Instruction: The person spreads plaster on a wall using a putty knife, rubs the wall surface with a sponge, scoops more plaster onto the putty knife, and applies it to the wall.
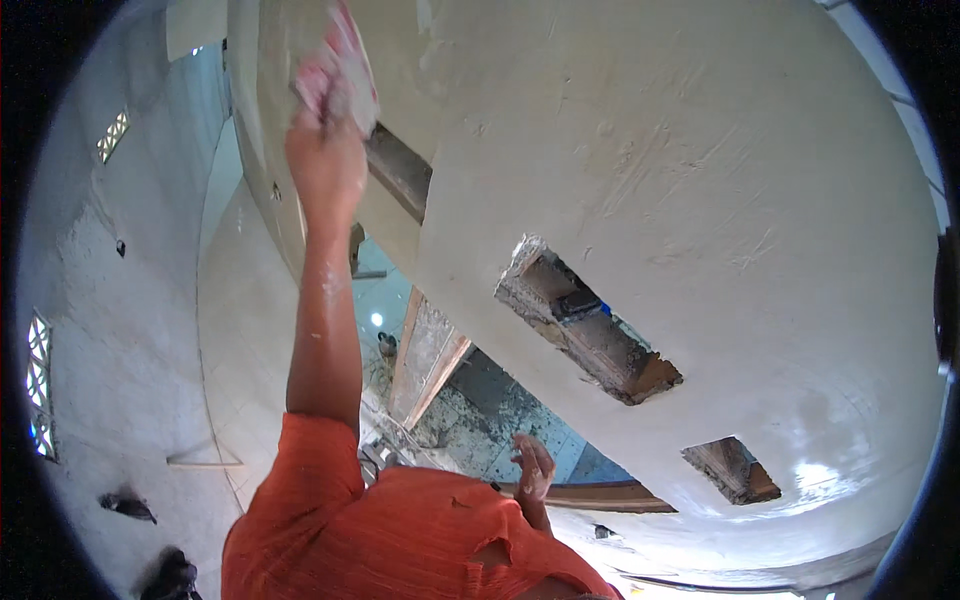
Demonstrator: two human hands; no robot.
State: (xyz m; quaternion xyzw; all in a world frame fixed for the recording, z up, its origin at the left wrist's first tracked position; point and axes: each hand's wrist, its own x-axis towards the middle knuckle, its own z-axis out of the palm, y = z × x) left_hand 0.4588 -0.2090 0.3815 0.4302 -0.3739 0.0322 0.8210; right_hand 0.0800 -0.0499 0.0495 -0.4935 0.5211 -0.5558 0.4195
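My left hand (328,165) is raised with the arm stretched far up, closed around a flat pink-and-white piece (345,80) that looks like a plastering scraper. Motion blurs it, so its exact kind is unclear. It lies against or very close to the pale plastered surface (620,150), beside a rectangular opening (402,172). My right hand (534,468) hangs low near my torso, smeared with white. Its fingers are apart and slightly bent, and I see nothing in it.
Two more rough-edged openings, a long one (590,320) and a smaller one (732,470), cut through the plaster. Below are a splattered tiled floor (500,410) and a wood-edged board (428,360). A grey wall (130,260) with patterned vents stands at left.
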